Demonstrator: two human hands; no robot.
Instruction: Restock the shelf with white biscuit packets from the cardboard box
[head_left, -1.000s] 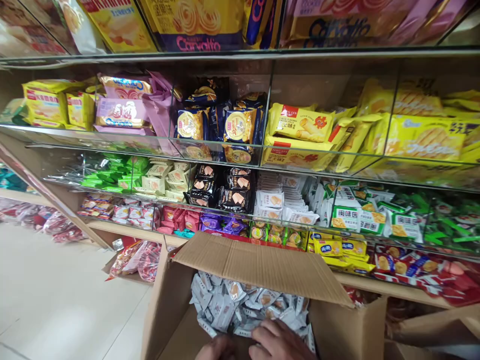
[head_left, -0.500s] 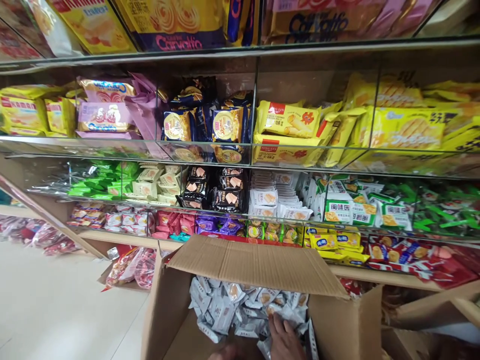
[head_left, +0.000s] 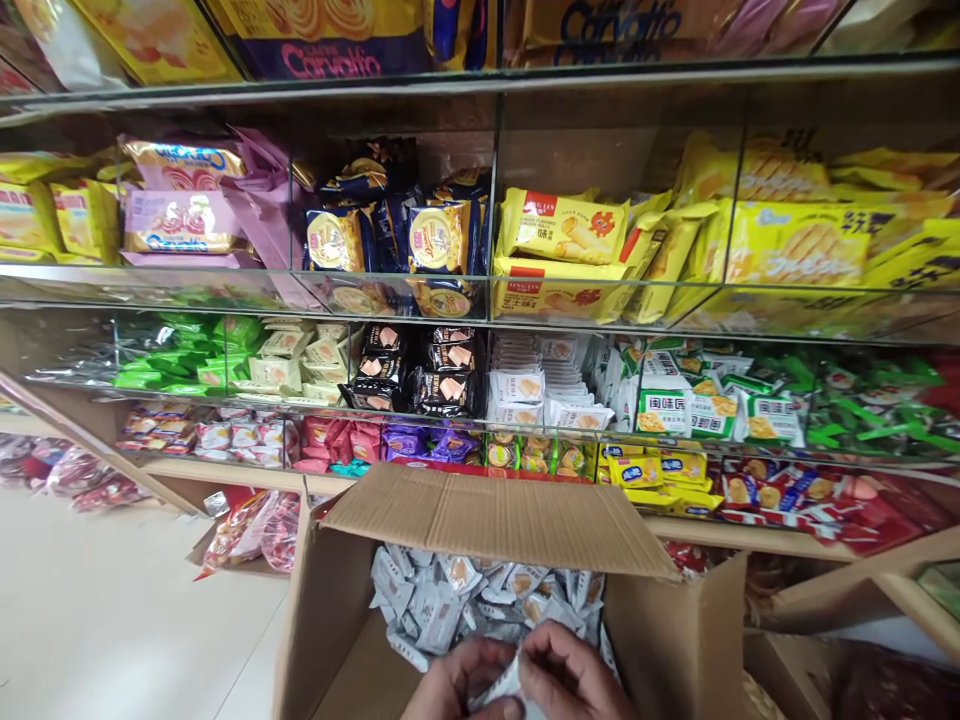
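Observation:
Small white-grey snack packets (head_left: 435, 610) lie in a loose heap inside an open cardboard box (head_left: 495, 515) at the bottom middle. Over the front of the heap, my left hand (head_left: 461, 680) and my right hand (head_left: 566, 670) are close together. Between them is a white packet (head_left: 510, 685), pinched by the fingers of both hands. The hands cover much of this packet, and its lower end runs out of view.
Behind the box rise glass-fronted shelves with yellow packets (head_left: 562, 230), dark blue packets (head_left: 337, 240), black packets (head_left: 450, 385) and upright rows of white packets (head_left: 517, 390). Bagged goods (head_left: 247, 530) sit low at the left beside the tiled floor (head_left: 150, 600).
My right hand has come up from the heap, and my left hand has risen into fuller view. Both now hold a white packet between them. The view has shifted slightly to the right.

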